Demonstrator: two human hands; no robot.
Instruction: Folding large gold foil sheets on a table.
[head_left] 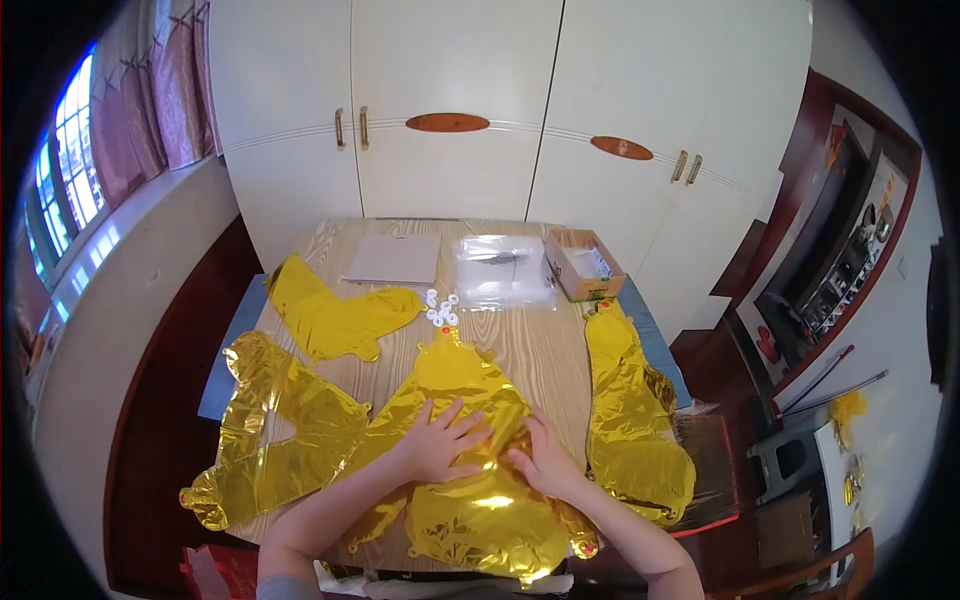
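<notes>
Both hands are pressing down rather than clenching: the left hand (440,447) is lying flat with its fingers spread on the middle gold foil piece (470,520), and the right hand (547,460) is resting along that foil's right side, fingers a bit bent, tho I can't tell if it's pinching any of it. That piece is sitting in the middle of the table (545,350), running from a narrow top all the way down to the near edge. Right by the narrow tip a little bunch of white rings (452,319) is lying around. Another shiny foil piece (320,440) is spreading over the near left corner, a duller gold piece (340,325) is lying toward the far left corner, and one more long gold piece (630,420) is stretching along the right edge. Up at the far edge, a greyish flat board (393,260) is lying left of some clear plastic packaging (505,270), and a small cardboard box (600,288) is standing just beside that, at the far right corner. Big white cabinets (450,170) are standing behind everything
</notes>
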